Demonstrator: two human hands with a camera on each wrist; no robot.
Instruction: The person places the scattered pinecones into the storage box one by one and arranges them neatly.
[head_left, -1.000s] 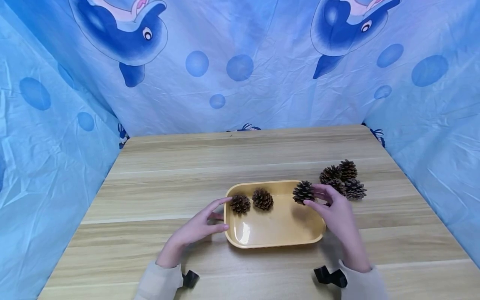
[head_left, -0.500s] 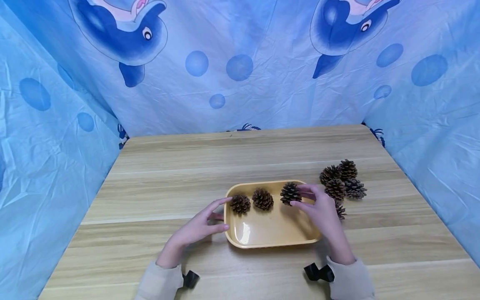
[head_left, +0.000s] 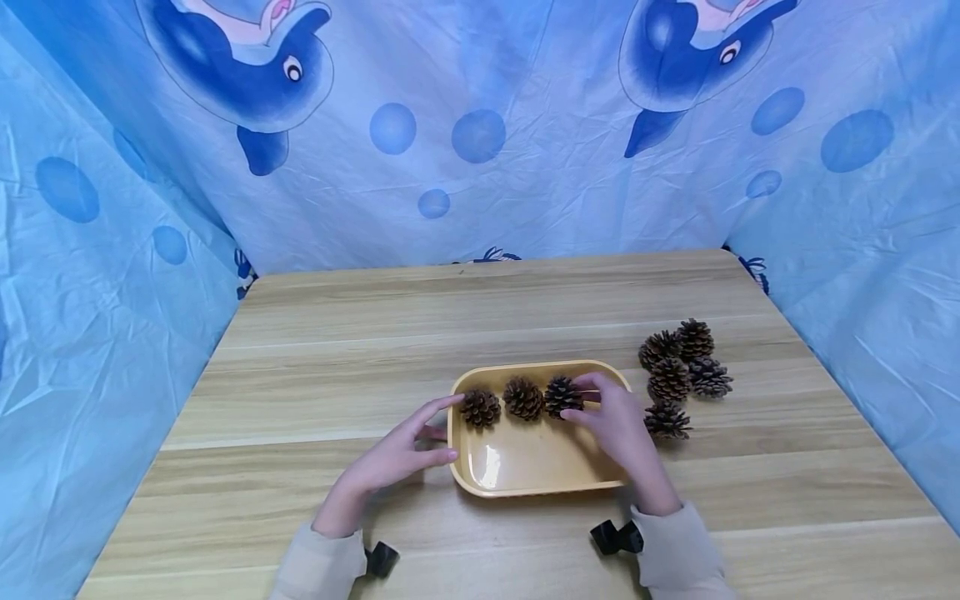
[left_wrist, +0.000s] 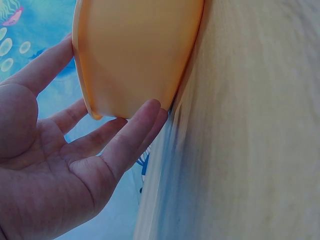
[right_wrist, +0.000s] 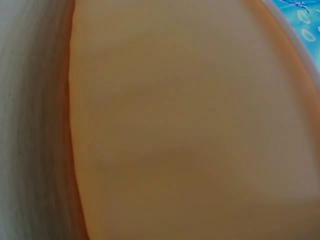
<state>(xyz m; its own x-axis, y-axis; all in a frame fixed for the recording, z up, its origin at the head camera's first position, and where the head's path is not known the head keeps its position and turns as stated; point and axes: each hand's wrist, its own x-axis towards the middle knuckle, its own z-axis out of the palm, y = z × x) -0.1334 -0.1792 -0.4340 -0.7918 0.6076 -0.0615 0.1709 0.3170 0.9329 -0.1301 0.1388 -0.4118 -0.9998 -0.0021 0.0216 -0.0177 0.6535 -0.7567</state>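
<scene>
Fingers of the right hand pinched a pinecone inside the tray, beside another cone. The pinecone looked light, stiff and probably brittle, best held round its middle. The left hand touched the tray's end, fingers spread.

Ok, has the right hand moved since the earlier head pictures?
Yes. Judged against the yellow tray, the right hand has moved left, from the tray's right end toward its middle, with the pinecone it holds.

Pinecones in tray, five cones on table at right
</scene>
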